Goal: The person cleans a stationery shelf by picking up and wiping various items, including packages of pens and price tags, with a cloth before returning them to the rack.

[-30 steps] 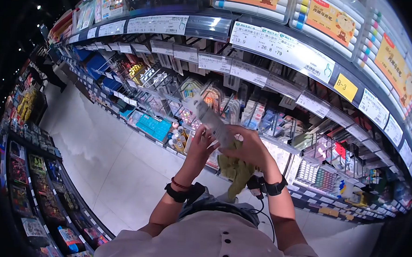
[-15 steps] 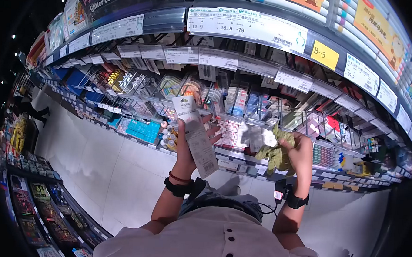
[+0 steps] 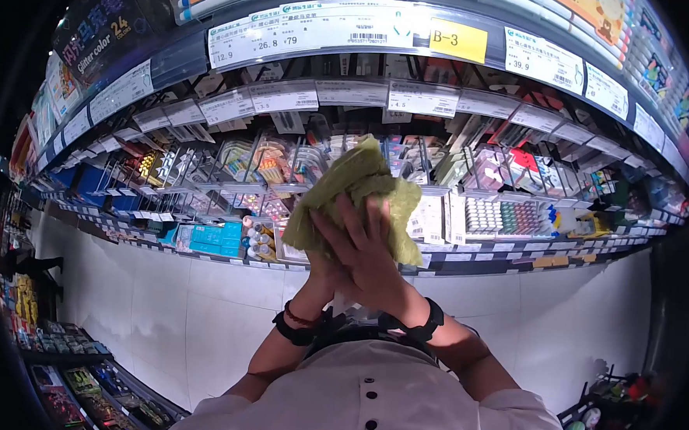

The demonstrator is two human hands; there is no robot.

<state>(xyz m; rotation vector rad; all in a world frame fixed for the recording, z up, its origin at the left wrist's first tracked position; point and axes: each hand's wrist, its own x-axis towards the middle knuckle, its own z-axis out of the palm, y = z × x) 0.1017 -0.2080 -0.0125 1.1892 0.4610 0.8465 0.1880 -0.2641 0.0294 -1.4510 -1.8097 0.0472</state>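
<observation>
A crumpled yellow-green cloth (image 3: 395, 206) is spread out in front of me, above the lower shelf. My right hand (image 3: 362, 251) lies on it with fingers stretched and apart, pressing the cloth down over my left hand. Of my left hand (image 3: 319, 280), only the wrist side and part of the palm show; cloth and right hand cover its fingers. The narrow white hang-tab pack it held half a second ago is almost wholly hidden beneath them. Both hands are close together, in front of my body.
Shelves of stationery curve across the view, with price labels (image 3: 315, 36) and a yellow B-3 tag (image 3: 457, 40). Teal boxes (image 3: 217, 238), bottles (image 3: 261, 242) and rows of small colored items (image 3: 508, 217) fill the lower shelf. Another rack (image 3: 98, 389) stands lower left.
My right hand has brought the cloth leftward onto my left hand and the pack, covering the pack. The cloth has spread from a bunched shape. The view has shifted to the right.
</observation>
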